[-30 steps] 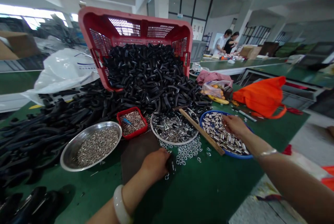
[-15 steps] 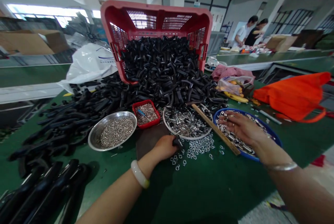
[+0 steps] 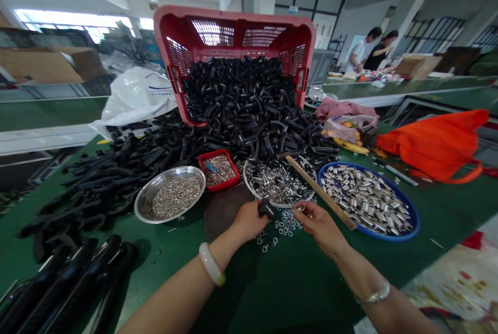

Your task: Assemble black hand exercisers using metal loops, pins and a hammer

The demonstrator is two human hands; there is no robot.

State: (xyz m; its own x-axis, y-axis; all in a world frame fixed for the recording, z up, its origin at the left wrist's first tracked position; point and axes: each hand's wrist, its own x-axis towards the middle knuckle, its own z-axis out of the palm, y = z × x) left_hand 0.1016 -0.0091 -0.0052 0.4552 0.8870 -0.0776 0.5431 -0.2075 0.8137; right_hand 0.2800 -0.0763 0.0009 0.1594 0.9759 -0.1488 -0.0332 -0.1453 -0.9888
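Observation:
My left hand (image 3: 251,221) is closed around a black plastic handle piece (image 3: 266,209), held over the table by the dark flat pad (image 3: 223,212). My right hand (image 3: 319,225) has its fingertips pinched together above the small metal rings (image 3: 286,224); what lies in the pinch is too small to make out. Just beyond both hands is a white round tray (image 3: 280,183) of mixed screws and metal bits. Right of it stands a blue round tray (image 3: 415,220) full of shiny metal pieces (image 3: 365,196).
A wooden-handled hammer (image 3: 322,194) lies between the trays. To the left are a steel bowl (image 3: 142,209) of small rings and a red box (image 3: 223,186) of screws. Behind, a red crate (image 3: 233,15) spills black parts. An orange bag (image 3: 431,142) lies right; two people work farther back.
My right hand has left the blue tray and moved left to the small metal rings, its fingers now pinched. My left hand keeps hold of the black handle piece, almost in the same place.

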